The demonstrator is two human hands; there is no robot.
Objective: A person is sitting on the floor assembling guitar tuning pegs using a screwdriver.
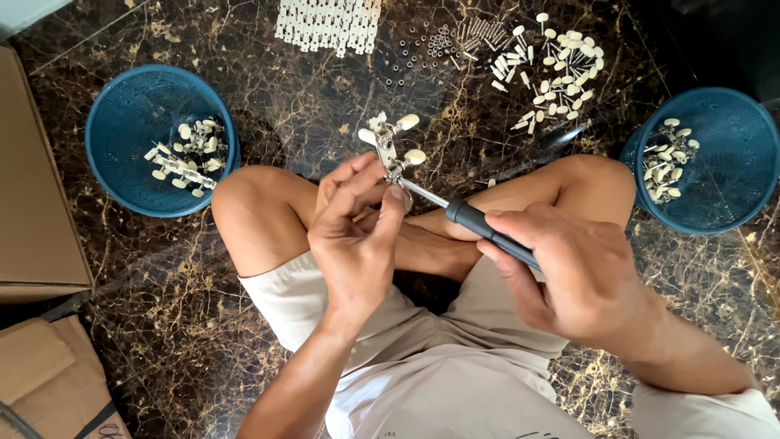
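My left hand (355,236) pinches a small metal strip with cream-coloured knobs (390,142), held upright above my crossed legs. My right hand (569,268) grips the black handle of a screwdriver (479,225); its metal shaft points up-left and its tip meets the strip just by my left thumb. I sit cross-legged on a dark marbled floor (325,89).
A blue basket (114,114) at the left holds several assembled strips. Another blue basket (731,162) at the right holds loose cream knobs. Piles of knobs (561,65), small screws and washers (431,41) and white strips (329,24) lie ahead. Cardboard boxes (32,203) stand at far left.
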